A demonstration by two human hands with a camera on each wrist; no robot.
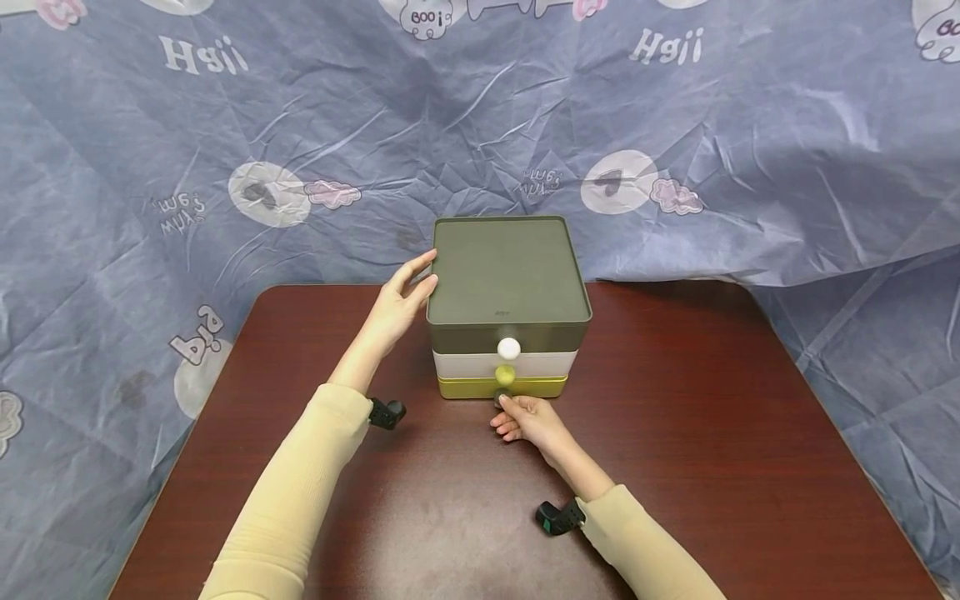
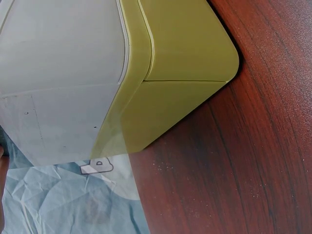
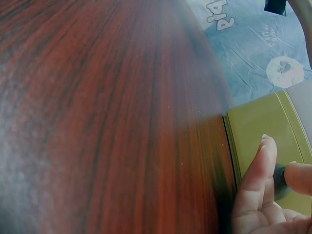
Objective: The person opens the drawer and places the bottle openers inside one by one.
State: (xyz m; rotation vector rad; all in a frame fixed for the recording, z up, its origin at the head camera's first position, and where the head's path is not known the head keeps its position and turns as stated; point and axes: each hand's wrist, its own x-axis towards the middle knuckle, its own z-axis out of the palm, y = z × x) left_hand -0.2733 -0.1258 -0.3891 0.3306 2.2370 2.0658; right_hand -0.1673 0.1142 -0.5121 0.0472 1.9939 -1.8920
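A three-tier drawer box [image 1: 504, 271] stands at the far side of the table, dark green on top, white in the middle and yellow-green at the bottom. Each tier's front has a round knob: a white knob [image 1: 508, 348], a yellow-green knob [image 1: 506, 375] and a dark knob [image 3: 280, 183]. My right hand [image 1: 532, 421] pinches the dark knob of the bottom drawer [image 3: 256, 114] between thumb and fingers. Against the upper left side of the box, my left hand [image 1: 395, 310] rests with its fingers extended. The drawers look closed.
The dark red wooden table [image 1: 675, 433] reaches out on both sides of the box. Behind it hangs a blue patterned cloth [image 1: 420, 108]. A black strap device sits on the left wrist [image 1: 387, 413] and another on the right wrist [image 1: 559, 517].
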